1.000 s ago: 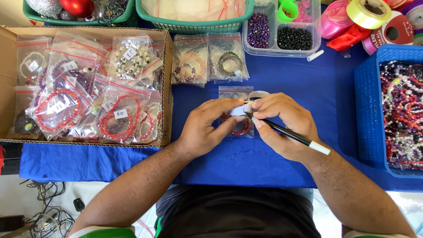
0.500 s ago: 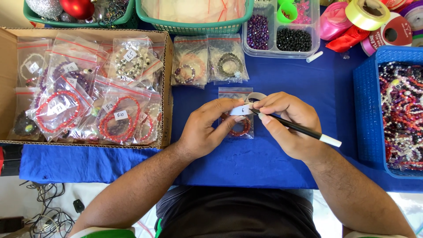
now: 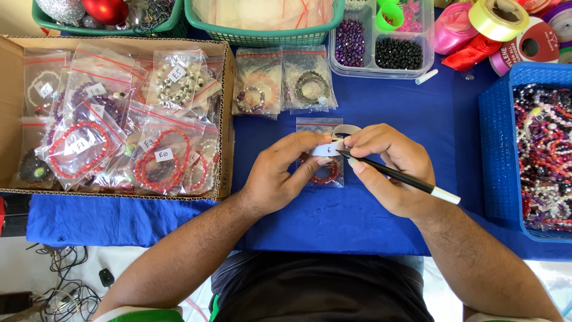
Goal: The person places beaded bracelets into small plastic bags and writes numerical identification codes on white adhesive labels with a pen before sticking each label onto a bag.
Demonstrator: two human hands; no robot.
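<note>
**Labelling a bagged bracelet on the blue cloth**

While the left hand (image 3: 280,176) pins a small white label (image 3: 328,149) flat against a clear zip bag (image 3: 322,154), the right hand (image 3: 390,170) holds a black pen (image 3: 398,177) with its tip on the label's right edge, most likely so that the paper does not slide under the stroke. Both hands are close together, fingertips nearly meeting over the label; the left pinches it with thumb and forefinger, the right is closed round the pen. A roll of white tape (image 3: 345,129) shows just beyond the right fingers. The bag, with one red bead bracelet (image 3: 326,175) inside, lies at the middle of the blue tablecloth (image 3: 357,220), directly in front of the person.

Two more bagged bracelets (image 3: 283,80) lie side by side just beyond it, apparently unlabelled. To the left, a cardboard box (image 3: 225,119) holds many labelled bags, too overlapped to count. At the far edge stand two green baskets (image 3: 262,37) and one clear compartment box of beads (image 3: 381,45); on the right, one blue basket (image 3: 497,149) of loose strands, with several ribbon rolls (image 3: 506,24) beyond it
</note>
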